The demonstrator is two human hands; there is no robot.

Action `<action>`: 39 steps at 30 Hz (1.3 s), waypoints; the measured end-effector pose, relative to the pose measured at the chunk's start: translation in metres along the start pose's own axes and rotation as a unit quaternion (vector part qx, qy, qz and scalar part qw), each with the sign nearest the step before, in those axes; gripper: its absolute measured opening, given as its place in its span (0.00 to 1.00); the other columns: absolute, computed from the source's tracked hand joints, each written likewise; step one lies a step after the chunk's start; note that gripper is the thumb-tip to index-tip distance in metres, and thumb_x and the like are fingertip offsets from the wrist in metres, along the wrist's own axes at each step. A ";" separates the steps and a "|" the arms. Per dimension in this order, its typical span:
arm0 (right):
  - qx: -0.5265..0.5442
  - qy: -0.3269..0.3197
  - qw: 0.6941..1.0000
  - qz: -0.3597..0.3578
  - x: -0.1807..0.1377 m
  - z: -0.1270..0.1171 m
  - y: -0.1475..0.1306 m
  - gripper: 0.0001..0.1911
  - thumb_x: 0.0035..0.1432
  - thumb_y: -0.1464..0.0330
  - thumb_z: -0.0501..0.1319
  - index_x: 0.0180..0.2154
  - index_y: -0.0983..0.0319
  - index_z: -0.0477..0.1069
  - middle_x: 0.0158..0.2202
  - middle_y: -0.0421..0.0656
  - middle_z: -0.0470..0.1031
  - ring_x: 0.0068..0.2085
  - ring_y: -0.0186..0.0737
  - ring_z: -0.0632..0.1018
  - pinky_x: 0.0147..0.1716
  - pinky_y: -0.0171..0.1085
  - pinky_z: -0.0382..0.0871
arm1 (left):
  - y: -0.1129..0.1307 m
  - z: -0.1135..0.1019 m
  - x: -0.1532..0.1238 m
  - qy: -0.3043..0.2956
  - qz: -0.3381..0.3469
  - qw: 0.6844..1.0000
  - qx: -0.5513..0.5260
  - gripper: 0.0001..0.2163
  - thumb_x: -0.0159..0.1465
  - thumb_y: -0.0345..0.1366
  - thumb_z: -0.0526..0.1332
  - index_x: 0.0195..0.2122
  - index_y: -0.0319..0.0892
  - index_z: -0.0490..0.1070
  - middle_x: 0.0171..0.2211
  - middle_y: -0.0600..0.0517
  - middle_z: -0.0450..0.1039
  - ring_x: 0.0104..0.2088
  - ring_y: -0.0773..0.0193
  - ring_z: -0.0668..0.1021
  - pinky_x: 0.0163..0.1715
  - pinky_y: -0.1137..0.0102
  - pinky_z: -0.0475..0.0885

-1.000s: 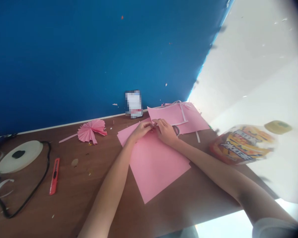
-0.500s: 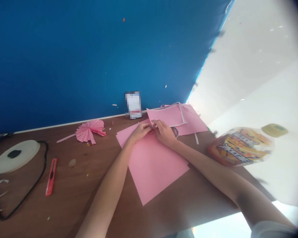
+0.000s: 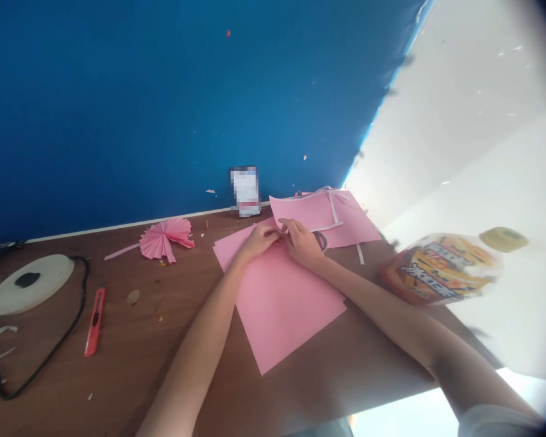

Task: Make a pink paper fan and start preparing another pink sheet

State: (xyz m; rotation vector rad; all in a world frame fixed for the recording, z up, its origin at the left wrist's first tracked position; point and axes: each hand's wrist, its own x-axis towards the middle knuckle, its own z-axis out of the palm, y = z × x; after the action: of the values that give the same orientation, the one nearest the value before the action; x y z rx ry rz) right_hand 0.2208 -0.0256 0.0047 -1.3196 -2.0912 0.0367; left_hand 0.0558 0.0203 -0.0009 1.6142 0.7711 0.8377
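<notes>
Pink paper sheets (image 3: 286, 309) lie stacked slightly askew on the brown table. Over their far end, my left hand (image 3: 260, 241) and my right hand (image 3: 299, 241) meet with fingertips almost touching. Both have bent fingers pressed together in a pinch. Whatever sits between the fingertips is too small and too covered to make out. Just right of my right hand, partly behind it, is a roll of tape (image 3: 321, 240). More pink paper (image 3: 357, 221) with white-edged strips lies beyond the hands, against the wall.
A pleated pink paper fan (image 3: 166, 238) lies at the left. Nearer are a red box cutter (image 3: 94, 321), a round white disc (image 3: 31, 285) and a black cord (image 3: 45, 364). A phone-like object (image 3: 246, 191), blurred out, leans on the blue wall. A labelled bottle (image 3: 441, 267) stands at right.
The view has shifted very slightly. Both hands keep the same pinched pose at the far end of the pink sheets.
</notes>
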 end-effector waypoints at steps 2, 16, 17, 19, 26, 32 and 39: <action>-0.008 -0.014 1.000 0.010 0.000 0.000 0.000 0.25 0.56 0.78 0.50 0.56 0.63 0.60 0.42 0.47 0.72 0.40 0.42 0.73 0.30 0.36 0.63 | -0.002 0.001 0.001 0.005 0.024 0.999 0.037 0.07 0.59 0.33 0.57 0.29 0.37 0.74 0.28 0.51 0.72 0.30 0.66 0.74 0.33 0.70 0.70; -0.034 0.002 0.999 0.014 -0.001 -0.002 -0.002 0.21 0.61 0.75 0.49 0.55 0.62 0.61 0.41 0.47 0.72 0.40 0.41 0.74 0.31 0.35 0.64 | 0.000 0.002 0.001 0.004 0.028 0.999 0.047 0.08 0.59 0.34 0.57 0.30 0.37 0.73 0.27 0.51 0.72 0.29 0.67 0.73 0.32 0.71 0.69; -0.035 0.000 0.999 0.016 -0.001 -0.002 -0.002 0.21 0.60 0.75 0.49 0.55 0.62 0.61 0.41 0.47 0.72 0.39 0.41 0.74 0.31 0.35 0.63 | 0.000 0.002 0.001 0.002 0.027 0.998 0.048 0.08 0.59 0.34 0.57 0.29 0.37 0.73 0.27 0.51 0.72 0.29 0.67 0.73 0.32 0.71 0.69; -0.033 -0.001 0.999 0.022 -0.001 -0.002 -0.002 0.20 0.60 0.75 0.49 0.55 0.62 0.61 0.41 0.46 0.72 0.38 0.40 0.74 0.30 0.34 0.63 | -0.001 0.002 0.001 0.001 0.026 0.998 0.052 0.08 0.60 0.35 0.57 0.29 0.37 0.73 0.27 0.51 0.72 0.29 0.67 0.72 0.32 0.70 0.68; -0.037 -0.011 0.999 0.031 -0.002 -0.001 -0.001 0.22 0.59 0.76 0.50 0.55 0.61 0.60 0.41 0.46 0.72 0.38 0.41 0.74 0.26 0.34 0.59 | -0.004 0.000 0.001 -0.001 0.027 0.996 0.081 0.09 0.60 0.36 0.56 0.30 0.37 0.73 0.27 0.51 0.71 0.29 0.66 0.72 0.32 0.71 0.67; -0.044 -0.014 0.998 0.029 -0.001 0.000 -0.001 0.21 0.59 0.76 0.49 0.55 0.62 0.61 0.43 0.47 0.71 0.38 0.41 0.75 0.27 0.35 0.60 | -0.003 0.002 0.001 0.001 0.020 0.998 0.064 0.08 0.60 0.35 0.56 0.28 0.37 0.72 0.26 0.52 0.70 0.29 0.67 0.72 0.32 0.71 0.67; -0.039 -0.018 0.999 0.025 -0.002 0.000 -0.001 0.22 0.59 0.76 0.48 0.56 0.62 0.59 0.43 0.48 0.71 0.39 0.41 0.74 0.27 0.34 0.61 | 0.004 0.004 0.000 0.021 0.000 1.000 0.001 0.08 0.58 0.37 0.60 0.32 0.37 0.73 0.30 0.51 0.72 0.31 0.67 0.74 0.34 0.70 0.70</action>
State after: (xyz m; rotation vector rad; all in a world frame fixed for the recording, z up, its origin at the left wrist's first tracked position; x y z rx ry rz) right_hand 0.2208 -0.0274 0.0046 -1.4262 -2.1094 0.0010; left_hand 0.0596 0.0178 0.0021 1.6025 0.8023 0.8726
